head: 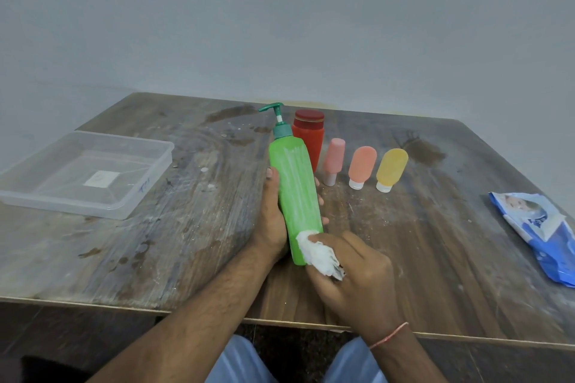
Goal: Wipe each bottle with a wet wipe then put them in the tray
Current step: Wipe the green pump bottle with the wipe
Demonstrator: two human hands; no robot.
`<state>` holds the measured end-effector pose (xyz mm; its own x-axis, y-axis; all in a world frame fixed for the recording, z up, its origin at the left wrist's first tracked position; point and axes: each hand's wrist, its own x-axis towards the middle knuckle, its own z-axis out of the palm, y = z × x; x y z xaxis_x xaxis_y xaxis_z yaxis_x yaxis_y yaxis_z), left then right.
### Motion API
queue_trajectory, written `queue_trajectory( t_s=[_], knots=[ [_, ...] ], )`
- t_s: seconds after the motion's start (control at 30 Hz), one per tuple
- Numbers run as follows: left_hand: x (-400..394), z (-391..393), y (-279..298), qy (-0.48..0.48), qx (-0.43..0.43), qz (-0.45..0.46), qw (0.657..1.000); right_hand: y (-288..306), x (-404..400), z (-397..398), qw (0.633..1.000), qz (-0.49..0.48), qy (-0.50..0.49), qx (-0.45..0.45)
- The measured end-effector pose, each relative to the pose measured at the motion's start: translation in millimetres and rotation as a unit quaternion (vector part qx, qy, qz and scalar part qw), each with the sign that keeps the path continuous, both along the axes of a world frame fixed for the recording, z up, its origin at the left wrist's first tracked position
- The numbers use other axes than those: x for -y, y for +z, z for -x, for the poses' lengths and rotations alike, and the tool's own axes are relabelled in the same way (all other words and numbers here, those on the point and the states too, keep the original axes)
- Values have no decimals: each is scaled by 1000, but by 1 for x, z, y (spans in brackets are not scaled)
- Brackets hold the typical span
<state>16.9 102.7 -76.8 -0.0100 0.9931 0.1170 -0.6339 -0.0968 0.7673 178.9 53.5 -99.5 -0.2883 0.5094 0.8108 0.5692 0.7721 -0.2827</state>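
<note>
The left hand point(271, 218) had its fingers wrapped round the green pump bottle point(294, 193) while the right hand point(353, 270) pinched a crumpled wet wipe point(317, 253) against its base.

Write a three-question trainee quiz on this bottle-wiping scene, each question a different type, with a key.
1. True or false: the clear plastic tray already holds a wiped bottle.
2. Multiple choice: which hand grips the tall green pump bottle? A) left hand B) right hand C) neither
3. Fill in: the right hand presses a crumpled white ____ against the green bottle's lower end.

Key:
1. False. No bottle is in the tray; the red capped jar, pink tube, orange tube and yellow tube stand on the wooden table.
2. A
3. wet wipe
</note>
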Motion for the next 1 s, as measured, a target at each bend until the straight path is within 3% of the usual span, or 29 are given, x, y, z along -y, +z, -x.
queue_trajectory(
  t_s=[0.07,0.13,0.3,0.47,0.63,0.8,1.0],
  knots=[
    [0,1,-1,-9,23,-3,1000,-2,0,-1,998,43,40,12],
    [-2,3,-3,-20,35,-6,999,-6,-2,0,997,21,65,25],
    [-2,2,-1,-24,33,-10,999,-1,-2,1,1000,-14,-18,4],
    [-4,4,-5,-44,52,-17,998,-5,-3,2,998,-7,53,12],
    [-2,1,-3,-27,51,-12,998,-1,-4,0,1000,-3,-15,-12],
    [-2,2,-1,-17,45,-39,998,-5,-4,4,998,4,66,-7],
    [0,0,-3,-14,63,-36,997,-3,-5,-1,999,15,11,-36]
  ],
)
